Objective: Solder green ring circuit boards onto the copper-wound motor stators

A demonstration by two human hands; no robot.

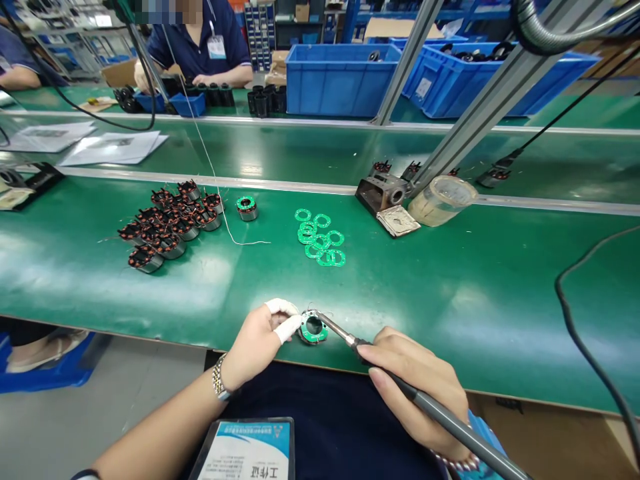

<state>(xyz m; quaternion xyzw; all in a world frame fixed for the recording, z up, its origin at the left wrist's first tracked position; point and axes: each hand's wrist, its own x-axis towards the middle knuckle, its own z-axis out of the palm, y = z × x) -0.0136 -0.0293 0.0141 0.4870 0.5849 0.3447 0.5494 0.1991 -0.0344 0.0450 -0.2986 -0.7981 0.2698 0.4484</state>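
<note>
Pinch grip: left hand [255,340] holds a green ring board [314,328] at lower center between taped fingers [283,319], wrist low by the green bench [450,320] edge. Right hand [415,387] grips a soldering iron [440,413] pen-style, forearm angled in, tip touching the board's rim.

**Covered, cut off, too small to read**

Part of the green-ringed coil [314,328] covered by the taped fingertips [281,307] of the left hand [255,350]. Handle of the soldering iron [450,427] cut off by the bottom edge. Work ID card [245,448] cut off there too, its small print unreadable. Drawings on the paper sheets [113,148] too small to tell.
</note>
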